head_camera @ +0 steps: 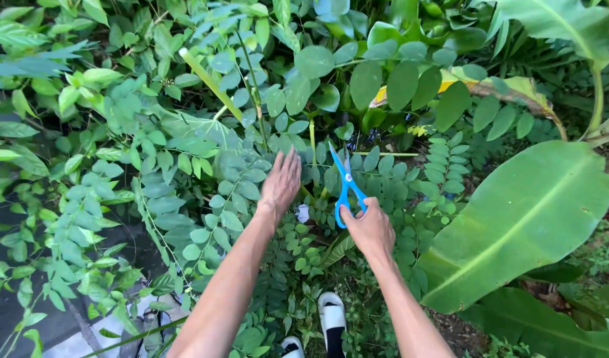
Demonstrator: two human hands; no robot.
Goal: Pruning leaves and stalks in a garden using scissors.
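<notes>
We stand hemmed in by foliage on every side, and the only open gaps are small: a dark patch of ground at the lower left and a strip of soil at the lower right. Our right hand [369, 229] is closed around the handles of one pair of blue scissors [346, 185], whose blades point up and away from us, slightly parted, among thin green stems. Our left hand [282, 181] is held flat with fingers together and extended, reaching into the small round-leaved sprays just beside the scissors; whether it touches a leaf we cannot tell. The two hands are near each other but apart. One broad banana leaf [517, 225] crowds the right edge close to our right forearm. Below, we count two white sandals [332, 317], partly hidden by leaves.
</notes>
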